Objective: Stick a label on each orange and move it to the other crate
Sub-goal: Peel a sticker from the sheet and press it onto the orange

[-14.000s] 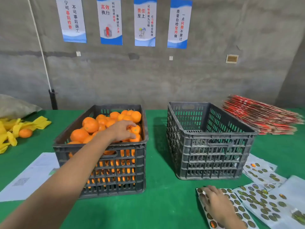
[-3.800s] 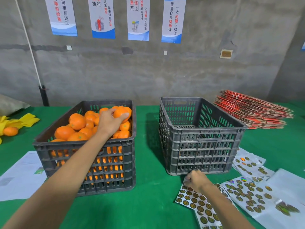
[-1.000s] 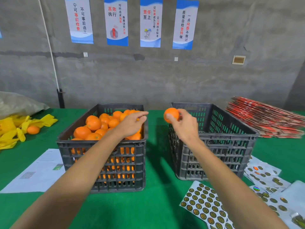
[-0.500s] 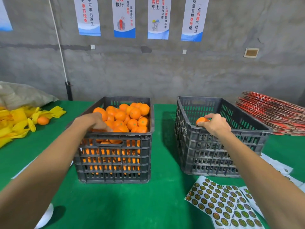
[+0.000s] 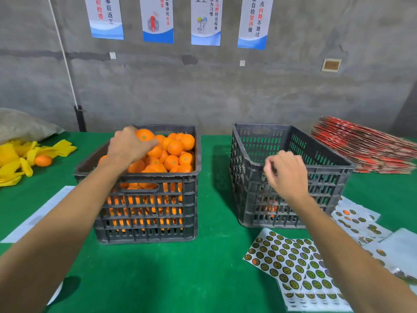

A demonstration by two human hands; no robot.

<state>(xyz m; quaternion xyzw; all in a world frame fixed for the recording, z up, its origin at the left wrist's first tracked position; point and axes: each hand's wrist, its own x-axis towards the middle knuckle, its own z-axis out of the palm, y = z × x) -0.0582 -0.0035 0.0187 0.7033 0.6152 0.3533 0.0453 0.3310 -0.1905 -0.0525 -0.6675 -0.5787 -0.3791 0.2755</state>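
On the green table (image 5: 203, 279) stood two dark crates side by side. Left crate (image 5: 146, 213) was heaped with oranges (image 5: 176, 154); the left hand (image 5: 128, 145) reached over its far left part, fingers curled around the topmost orange (image 5: 144, 134) of the heap. Right crate (image 5: 291, 177), just right of the left crate, was nearly bare; an orange shape (image 5: 269, 207) showed through its front slots near the bottom, too obscured to say more. Right hand (image 5: 286, 172) hung over that crate's front rim, fingers loosely curled, holding nothing. Label sheets (image 5: 291, 265) lay in front of the right crate, overlapping, with more to their right. Well left of the left crate, a lone orange (image 5: 43, 160) lay among yellow wrappers (image 5: 20, 159). Right of the right crate sat a stack of flat red cartons (image 5: 361, 145).
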